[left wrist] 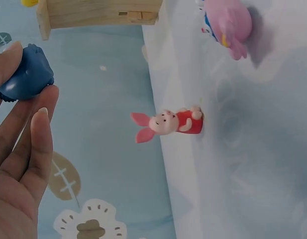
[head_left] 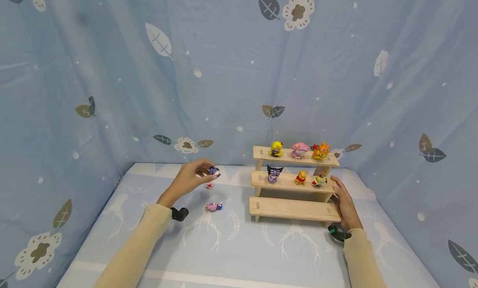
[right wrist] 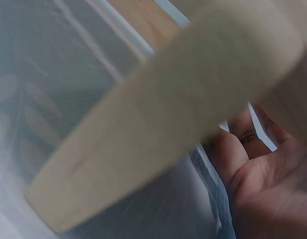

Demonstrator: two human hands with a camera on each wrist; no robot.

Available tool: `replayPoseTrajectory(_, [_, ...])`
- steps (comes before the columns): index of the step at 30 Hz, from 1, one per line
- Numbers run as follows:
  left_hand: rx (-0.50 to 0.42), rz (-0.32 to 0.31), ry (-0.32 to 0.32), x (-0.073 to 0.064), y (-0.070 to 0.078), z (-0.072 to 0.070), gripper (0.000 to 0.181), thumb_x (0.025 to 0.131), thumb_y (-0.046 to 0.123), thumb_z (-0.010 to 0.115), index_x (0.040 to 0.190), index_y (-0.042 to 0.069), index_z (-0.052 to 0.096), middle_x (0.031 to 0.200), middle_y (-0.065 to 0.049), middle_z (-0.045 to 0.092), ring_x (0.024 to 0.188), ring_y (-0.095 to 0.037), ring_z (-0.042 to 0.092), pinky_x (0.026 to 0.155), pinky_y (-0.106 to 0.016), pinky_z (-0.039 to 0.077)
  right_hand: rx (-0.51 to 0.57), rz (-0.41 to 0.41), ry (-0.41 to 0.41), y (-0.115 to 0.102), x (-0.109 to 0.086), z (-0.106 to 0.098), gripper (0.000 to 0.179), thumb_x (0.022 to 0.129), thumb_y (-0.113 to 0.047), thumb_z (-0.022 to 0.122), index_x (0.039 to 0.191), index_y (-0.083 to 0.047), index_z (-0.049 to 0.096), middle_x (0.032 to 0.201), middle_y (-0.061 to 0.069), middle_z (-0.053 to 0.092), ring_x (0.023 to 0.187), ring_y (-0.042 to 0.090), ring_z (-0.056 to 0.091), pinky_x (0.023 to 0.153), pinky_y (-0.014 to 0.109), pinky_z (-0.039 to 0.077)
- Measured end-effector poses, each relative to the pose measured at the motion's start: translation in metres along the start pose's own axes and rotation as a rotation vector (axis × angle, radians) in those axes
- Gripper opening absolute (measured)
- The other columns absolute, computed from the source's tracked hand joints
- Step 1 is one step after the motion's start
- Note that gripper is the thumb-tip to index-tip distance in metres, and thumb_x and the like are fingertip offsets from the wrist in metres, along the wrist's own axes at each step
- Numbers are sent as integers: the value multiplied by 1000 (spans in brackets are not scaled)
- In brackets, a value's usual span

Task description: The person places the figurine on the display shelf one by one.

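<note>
My left hand (head_left: 191, 178) pinches a small blue toy figurine (head_left: 214, 171) between thumb and fingers, raised above the table. In the left wrist view, the blue figurine (left wrist: 31, 74) shows a smooth rounded side. Below the hand, a piglet figurine (left wrist: 188, 121) in red stands upright on the table. Nearer the front, a pink-and-blue figurine (head_left: 214, 206) lies on its side. My right hand (head_left: 345, 205) grips the right end of a three-tier wooden display stand (head_left: 295, 209), fingers at the middle step. In the right wrist view, the stand's wood partly hides that hand's fingers (right wrist: 230, 154).
The top step bears a yellow-haired figurine (head_left: 276, 149), a pink one (head_left: 299, 150) and an orange one (head_left: 321, 151). On the middle step are a purple-and-black figurine (head_left: 274, 174), a bear in red (head_left: 300, 178) and a yellow-green figurine (head_left: 318, 180). A patterned blue curtain (head_left: 224, 72) surrounds the table.
</note>
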State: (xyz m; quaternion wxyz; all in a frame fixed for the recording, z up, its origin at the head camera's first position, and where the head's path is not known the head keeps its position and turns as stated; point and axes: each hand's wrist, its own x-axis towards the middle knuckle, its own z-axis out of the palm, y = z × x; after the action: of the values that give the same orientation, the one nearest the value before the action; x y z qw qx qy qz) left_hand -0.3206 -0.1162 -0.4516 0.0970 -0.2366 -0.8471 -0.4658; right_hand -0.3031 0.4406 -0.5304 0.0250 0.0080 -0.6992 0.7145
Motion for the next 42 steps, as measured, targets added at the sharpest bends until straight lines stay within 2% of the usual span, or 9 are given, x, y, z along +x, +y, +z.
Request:
replayPoseTrajectory(8, [15, 40, -27, 1, 7, 6, 37, 91, 33, 81, 122, 17, 69, 105, 2, 73, 94, -13, 70, 83, -34, 58, -3, -2, 1, 0, -2, 0, 59, 111, -48, 39, 165, -34, 20, 172, 12, 2, 153, 42, 12, 123, 56, 13])
replayPoseTrajectory(15, [-30, 55, -65, 1, 11, 15, 34, 91, 27, 81, 122, 16, 70, 102, 2, 74, 89, -15, 71, 69, -32, 59, -14, 21, 7, 0, -4, 1, 64, 110, -51, 38, 166, -31, 14, 172, 10, 0, 154, 42, 11, 122, 58, 12])
replayPoseTrajectory(22, [-43, 104, -92, 3, 15, 26, 35, 92, 25, 81, 123, 11, 71, 105, 5, 73, 94, -12, 70, 79, -38, 58, 3, 6, 4, -1, -4, 2, 61, 111, -49, 38, 166, -33, 17, 172, 10, 0, 154, 42, 10, 122, 59, 11])
replayPoseTrajectory(29, [-15, 139, -148, 2, 20, 39, 36, 91, 23, 81, 122, 9, 71, 104, 5, 73, 95, -11, 69, 82, -30, 58, 5, 5, 4, -2, -3, 3, 59, 111, -49, 39, 165, -35, 20, 172, 10, 0, 154, 41, 10, 123, 58, 10])
replayPoseTrajectory(34, [-23, 164, -179, 2, 24, 50, 38, 91, 22, 80, 124, 5, 70, 107, 4, 73, 96, -13, 70, 84, -31, 58, 1, 0, 7, -2, -3, 3, 60, 111, -49, 39, 165, -33, 19, 172, 10, 0, 155, 41, 9, 123, 59, 10])
replayPoseTrajectory(38, [-39, 187, -186, 4, 30, 58, 37, 91, 22, 81, 124, 8, 71, 109, 5, 73, 97, -11, 70, 84, -34, 58, 3, -7, 4, -3, -3, 4, 58, 111, -48, 38, 165, -35, 20, 172, 10, 0, 155, 41, 9, 123, 59, 10])
replayPoseTrajectory(42, [-18, 210, -196, 7, 34, 66, 36, 92, 24, 80, 124, 11, 71, 110, 8, 73, 97, -8, 69, 83, -31, 58, 6, -2, 7, -3, -3, 4, 59, 111, -49, 39, 165, -34, 19, 172, 10, -1, 155, 41, 8, 122, 59, 9])
